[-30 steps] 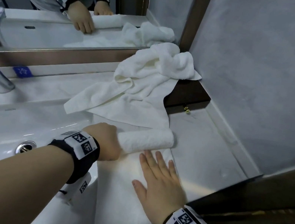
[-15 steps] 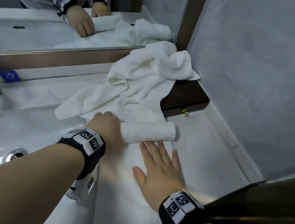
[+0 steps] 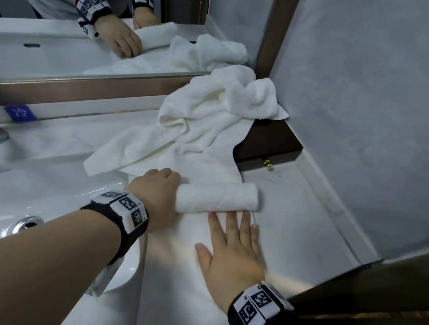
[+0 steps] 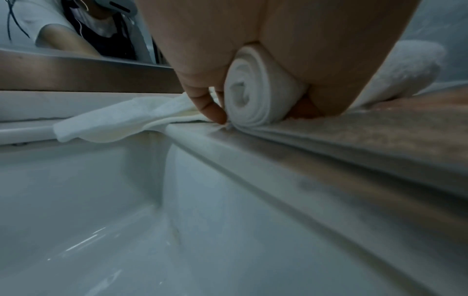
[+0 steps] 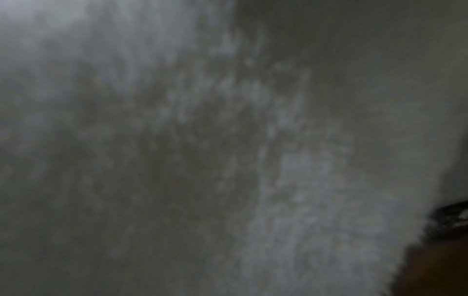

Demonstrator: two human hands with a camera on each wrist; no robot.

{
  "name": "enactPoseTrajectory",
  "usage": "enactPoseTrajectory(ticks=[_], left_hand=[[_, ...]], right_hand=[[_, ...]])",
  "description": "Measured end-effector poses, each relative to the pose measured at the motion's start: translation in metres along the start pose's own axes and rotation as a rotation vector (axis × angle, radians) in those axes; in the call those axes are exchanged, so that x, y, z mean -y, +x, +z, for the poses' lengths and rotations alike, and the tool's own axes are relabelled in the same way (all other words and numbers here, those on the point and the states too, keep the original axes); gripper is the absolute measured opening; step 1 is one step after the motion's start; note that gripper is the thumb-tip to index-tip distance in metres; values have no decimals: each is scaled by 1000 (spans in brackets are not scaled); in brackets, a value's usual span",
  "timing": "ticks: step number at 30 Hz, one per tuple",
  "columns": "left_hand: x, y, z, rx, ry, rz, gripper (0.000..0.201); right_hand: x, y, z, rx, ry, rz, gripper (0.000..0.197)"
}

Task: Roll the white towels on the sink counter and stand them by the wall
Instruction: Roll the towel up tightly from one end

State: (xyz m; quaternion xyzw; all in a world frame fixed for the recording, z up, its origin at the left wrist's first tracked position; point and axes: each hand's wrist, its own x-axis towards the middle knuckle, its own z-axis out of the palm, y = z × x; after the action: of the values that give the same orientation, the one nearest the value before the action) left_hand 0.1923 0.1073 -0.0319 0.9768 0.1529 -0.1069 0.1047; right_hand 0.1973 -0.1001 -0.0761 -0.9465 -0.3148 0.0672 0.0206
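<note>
Her left hand (image 3: 158, 195) is curled over the near end of the rolled towel (image 3: 219, 197), fingers wrapped around the coil, which shows its spiral in the left wrist view (image 4: 255, 94). The right hand (image 3: 233, 247) lies flat, fingers straight, pressing the unrolled part just at six o'clock of the roll. The roll lies on its side on the worktop (image 3: 300, 219). At twelve o'clock a loose towel (image 3: 208, 121) sprawls toward the wall corner, draped over a dark wooden box (image 3: 271, 140).
</note>
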Motion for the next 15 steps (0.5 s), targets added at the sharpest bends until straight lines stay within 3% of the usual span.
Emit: enactPoseTrajectory(ticks=[5, 8, 10, 15], left_hand=[[6, -4, 2, 24, -22, 40, 48], [6, -7, 2, 59, -31, 57, 84], [6, -9, 1, 88, -60, 69, 94], [1, -12, 2, 92, 74, 126, 60]], right_hand=[[-5, -6, 1, -31, 18, 60, 73], [-8, -9, -1, 2, 8, 44, 76], [-11, -10, 0, 35, -13, 25, 78], [-14, -16, -2, 72, 11, 26, 72]])
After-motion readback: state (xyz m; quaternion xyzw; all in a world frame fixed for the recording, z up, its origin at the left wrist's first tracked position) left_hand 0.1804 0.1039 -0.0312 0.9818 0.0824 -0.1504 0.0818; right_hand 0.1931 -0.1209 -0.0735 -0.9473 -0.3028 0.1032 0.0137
